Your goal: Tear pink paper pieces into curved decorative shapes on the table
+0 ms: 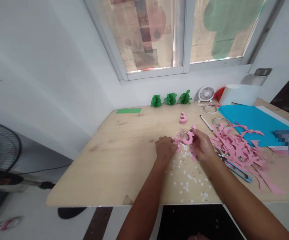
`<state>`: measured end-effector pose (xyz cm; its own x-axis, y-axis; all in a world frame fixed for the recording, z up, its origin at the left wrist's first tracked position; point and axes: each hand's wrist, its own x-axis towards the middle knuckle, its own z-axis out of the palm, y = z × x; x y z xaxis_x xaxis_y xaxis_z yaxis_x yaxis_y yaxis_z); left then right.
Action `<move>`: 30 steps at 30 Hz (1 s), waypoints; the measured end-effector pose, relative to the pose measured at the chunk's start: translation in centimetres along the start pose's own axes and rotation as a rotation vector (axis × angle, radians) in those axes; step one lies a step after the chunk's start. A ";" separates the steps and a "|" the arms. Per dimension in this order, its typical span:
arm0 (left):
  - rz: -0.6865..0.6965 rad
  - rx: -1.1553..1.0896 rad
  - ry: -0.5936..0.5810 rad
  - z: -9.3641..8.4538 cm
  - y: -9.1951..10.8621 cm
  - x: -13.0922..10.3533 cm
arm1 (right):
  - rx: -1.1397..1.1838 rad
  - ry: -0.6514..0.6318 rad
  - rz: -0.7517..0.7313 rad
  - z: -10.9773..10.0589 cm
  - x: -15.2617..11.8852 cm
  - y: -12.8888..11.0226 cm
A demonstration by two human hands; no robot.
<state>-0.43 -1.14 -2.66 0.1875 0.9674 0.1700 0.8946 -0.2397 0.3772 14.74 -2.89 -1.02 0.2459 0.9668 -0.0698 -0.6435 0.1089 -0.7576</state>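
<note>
Over the middle of the wooden table, my right hand (202, 144) pinches a curved pink paper piece (188, 138). My left hand (165, 147) is just to the left, its curled fingers pressed on another pink piece (178, 146) on the tabletop. The two pink pieces lie close together; whether they touch is unclear. Further back lies a separate pink curled shape (183, 118). Small white paper bits (186, 183) are scattered between my forearms. A heap of pink scraps (239, 146) lies right of my right hand, with a blue-handled cutter (239, 170) at its near edge.
Three green paper ornaments (170, 99) stand along the wall beside a small white fan (206, 94). A green strip (128, 110) lies back left. Blue sheets (254, 120), tape rings (210, 109) and a white pen (206, 122) are on the right. A black fan (1, 153) stands left of the table.
</note>
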 end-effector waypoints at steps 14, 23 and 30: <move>-0.080 -0.858 -0.009 -0.9 -0.4 0.5 | -0.117 -0.077 -0.008 0.3 -0.5 -0.1; -0.148 -1.335 -0.033 -3.2 -2.4 0.7 | -0.307 -0.102 0.063 0.4 -0.8 0.4; -0.081 -1.513 -0.296 -4.5 -1.4 -0.2 | -0.561 -0.114 0.027 0.2 -0.8 1.1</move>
<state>-3.57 -1.37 0.87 0.3949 0.9187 -0.0070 -0.2931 0.1332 0.9467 13.66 -3.49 -1.70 0.1352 0.9897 -0.0468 -0.1571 -0.0253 -0.9873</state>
